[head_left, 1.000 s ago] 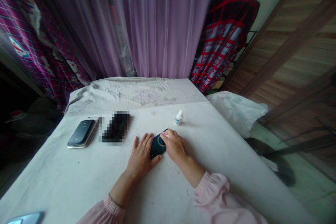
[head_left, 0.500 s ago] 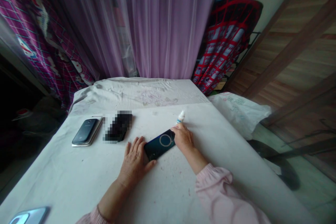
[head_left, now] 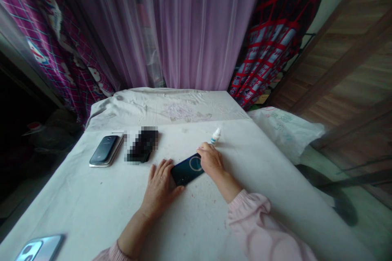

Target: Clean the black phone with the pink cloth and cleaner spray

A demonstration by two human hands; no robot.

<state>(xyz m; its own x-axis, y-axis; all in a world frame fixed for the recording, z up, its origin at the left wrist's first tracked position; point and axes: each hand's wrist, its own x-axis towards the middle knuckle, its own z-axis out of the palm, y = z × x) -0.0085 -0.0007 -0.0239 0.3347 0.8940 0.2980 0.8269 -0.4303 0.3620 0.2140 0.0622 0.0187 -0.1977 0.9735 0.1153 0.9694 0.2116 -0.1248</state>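
A dark smartphone [head_left: 187, 170] with a pale ring on its face lies slanted on the white cloth. My left hand [head_left: 159, 185] braces its left end, thumb along the near edge and fingers at the far side. Over the right end of the phone is my right hand [head_left: 211, 159], its fingers pinched together against the surface. Whatever is between those fingertips is too hidden to make out. Just beyond the right hand, a small white dropper bottle [head_left: 216, 135] with a blue label stands on the table.
To the left lie a stack of phones [head_left: 105, 150] and a dark blurred-out object [head_left: 142, 145]. A silvery phone [head_left: 45, 248] sits at the near left corner. The white cloth covers the table [head_left: 101, 204]. Purple curtains [head_left: 196, 28] hang behind, and a white plastic bag [head_left: 284, 130] is at right.
My right hand has slid a little left along the phone, covering part of the ring, and is farther from the bottle. My left hand stays at the phone's end. The view has shifted slightly.
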